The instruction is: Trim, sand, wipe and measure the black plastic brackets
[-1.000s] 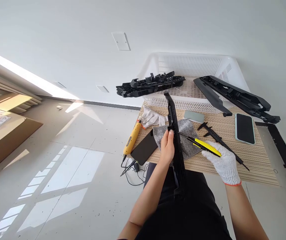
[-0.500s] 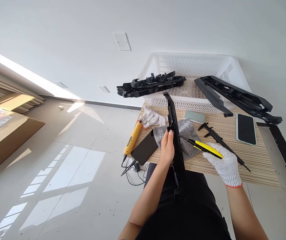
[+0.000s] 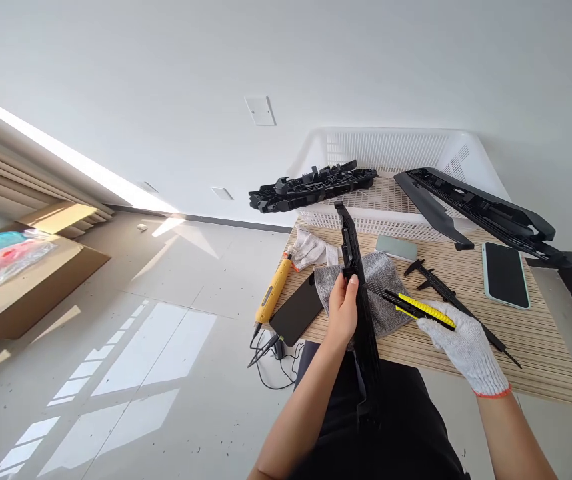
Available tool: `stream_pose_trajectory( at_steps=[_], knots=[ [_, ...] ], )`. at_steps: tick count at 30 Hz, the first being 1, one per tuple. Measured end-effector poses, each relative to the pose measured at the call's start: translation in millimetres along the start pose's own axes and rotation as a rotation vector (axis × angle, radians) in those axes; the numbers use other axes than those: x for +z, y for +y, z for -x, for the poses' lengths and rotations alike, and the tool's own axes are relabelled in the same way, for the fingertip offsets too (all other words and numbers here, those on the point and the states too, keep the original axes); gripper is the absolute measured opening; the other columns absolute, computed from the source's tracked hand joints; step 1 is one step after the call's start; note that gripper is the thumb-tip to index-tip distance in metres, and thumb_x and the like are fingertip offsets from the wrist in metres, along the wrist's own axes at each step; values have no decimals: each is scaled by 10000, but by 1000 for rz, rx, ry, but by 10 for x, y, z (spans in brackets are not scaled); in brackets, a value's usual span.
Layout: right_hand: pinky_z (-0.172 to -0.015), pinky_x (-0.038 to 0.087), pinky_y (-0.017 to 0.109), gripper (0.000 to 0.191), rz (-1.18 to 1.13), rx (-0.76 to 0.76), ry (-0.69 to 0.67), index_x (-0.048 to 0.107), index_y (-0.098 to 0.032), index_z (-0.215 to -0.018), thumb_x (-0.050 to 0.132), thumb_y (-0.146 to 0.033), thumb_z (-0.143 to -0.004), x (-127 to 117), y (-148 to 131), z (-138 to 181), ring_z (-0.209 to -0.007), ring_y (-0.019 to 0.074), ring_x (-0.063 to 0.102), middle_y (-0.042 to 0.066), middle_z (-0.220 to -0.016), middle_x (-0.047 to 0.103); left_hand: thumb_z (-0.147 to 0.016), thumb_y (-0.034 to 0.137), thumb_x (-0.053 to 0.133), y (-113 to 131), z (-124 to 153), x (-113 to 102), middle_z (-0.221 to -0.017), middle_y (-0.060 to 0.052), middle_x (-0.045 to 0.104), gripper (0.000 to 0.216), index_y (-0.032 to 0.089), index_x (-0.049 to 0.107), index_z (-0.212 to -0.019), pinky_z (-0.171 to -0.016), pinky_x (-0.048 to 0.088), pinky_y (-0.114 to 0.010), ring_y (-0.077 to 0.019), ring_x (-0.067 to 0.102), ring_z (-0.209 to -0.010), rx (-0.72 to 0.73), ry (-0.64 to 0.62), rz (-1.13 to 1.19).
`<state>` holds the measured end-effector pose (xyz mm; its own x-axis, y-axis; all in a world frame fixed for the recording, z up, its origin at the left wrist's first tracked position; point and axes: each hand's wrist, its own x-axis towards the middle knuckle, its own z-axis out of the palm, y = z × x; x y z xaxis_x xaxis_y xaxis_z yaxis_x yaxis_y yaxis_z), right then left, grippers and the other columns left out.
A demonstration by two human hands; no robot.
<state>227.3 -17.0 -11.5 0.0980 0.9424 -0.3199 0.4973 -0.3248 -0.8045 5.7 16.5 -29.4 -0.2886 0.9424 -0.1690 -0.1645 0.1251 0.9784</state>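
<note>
My bare left hand [image 3: 342,310] grips a long black plastic part [image 3: 361,313] that runs from my lap up over a grey cloth [image 3: 383,283] on the slatted table [image 3: 531,333]. My right hand [image 3: 465,345] wears a white knit glove and is closed on a yellow and black utility knife [image 3: 416,307]. The knife's blade end points left and lies against the black part just above my left hand.
A white mesh basket [image 3: 396,143] stands at the back with two long black parts [image 3: 313,185] [image 3: 486,213] resting across it. On the table lie a yellow electric screwdriver [image 3: 272,297], two phones [image 3: 299,310] [image 3: 506,275], a black caliper [image 3: 459,310], a spare glove [image 3: 311,248] and a small grey block [image 3: 396,247]. A cardboard box [image 3: 26,287] is at left.
The view has shifted a little, so everything sits lower and further right in the picture. Both hands keep their hold; the knife stays against the black part.
</note>
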Motion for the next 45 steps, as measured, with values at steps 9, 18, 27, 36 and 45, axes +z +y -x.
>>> stream_pose_trajectory(
  at_steps=[9,18,27,36,45],
  knots=[
    [-463,299,246,298,-145,139,-230,624,-196,-1000,629,-456,-855,-63,-37,90,-495,82,368,-12,-709,609,-922,536,593,2,-4,1,-892,-10,635,335,203,637,-921,-819,461,-244,-153,565,-863,64,-42,45],
    [-469,309,232,428,-146,221,-374,577,-194,-940,542,-620,-910,-25,-79,196,-516,94,418,-30,-601,538,-949,516,573,-33,-12,-18,-886,2,588,303,215,610,-953,-785,441,-234,-139,527,-829,96,-95,45],
    [-425,242,197,551,-154,381,-432,583,-187,-906,481,-728,-888,46,-117,316,-456,62,326,-61,-548,431,-939,544,571,-34,-1,-18,-827,10,558,337,210,595,-897,-780,432,-250,-146,513,-807,92,-47,-22],
    [-402,220,208,398,-305,411,-306,513,-218,-784,580,-605,-846,258,-122,494,-425,75,336,-57,-487,439,-969,512,522,25,15,-16,-1045,-39,684,339,216,661,-1059,-953,450,-294,-205,605,-1034,77,-68,-54],
    [-392,251,216,406,-266,402,-239,552,-223,-843,559,-629,-860,328,-158,514,-403,81,340,-52,-475,476,-996,483,492,12,14,-15,-1227,-56,683,351,230,650,-1183,-1077,396,-324,-231,580,-1229,68,-79,-66]
  ],
)
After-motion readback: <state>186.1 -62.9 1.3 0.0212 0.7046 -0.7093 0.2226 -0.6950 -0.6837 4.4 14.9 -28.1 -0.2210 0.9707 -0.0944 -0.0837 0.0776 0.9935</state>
